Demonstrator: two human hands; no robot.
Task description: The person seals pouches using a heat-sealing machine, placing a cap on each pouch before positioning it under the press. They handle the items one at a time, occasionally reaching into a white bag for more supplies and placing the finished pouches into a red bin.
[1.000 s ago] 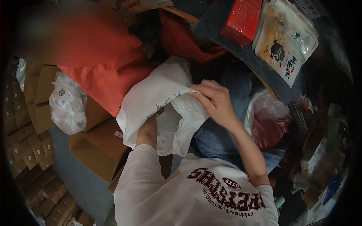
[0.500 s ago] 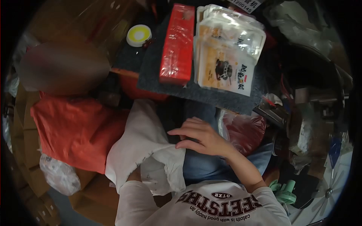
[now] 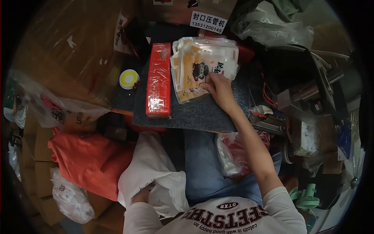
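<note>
My right hand [image 3: 219, 89] is closed in a pinch at the lower right edge of the top pouch [image 3: 191, 72], a flat printed bag in orange and white with a dark pot picture. Beneath that pouch lies a stack of similar ones on the dark carpet-covered board [image 3: 187, 124]. Left of the stack, a long red box [image 3: 158, 84] in shiny wrap stands close by. My left forearm reaches into a white bag [image 3: 150, 156] on my lap; the left hand and its fingers are hidden inside.
A red-orange bag [image 3: 91, 162] lies left of the white one. A round yellow-and-white lid [image 3: 129, 79] is beyond it. Right are a small green fan [image 3: 307, 198] and metal tools [image 3: 269, 123]. A printed label [image 3: 208, 22] is on the machine at the back.
My right hand has moved from above my lap up and forward to the pouch stack and closed on the top pouch. My left arm stays in the white bag. The view has shifted.
</note>
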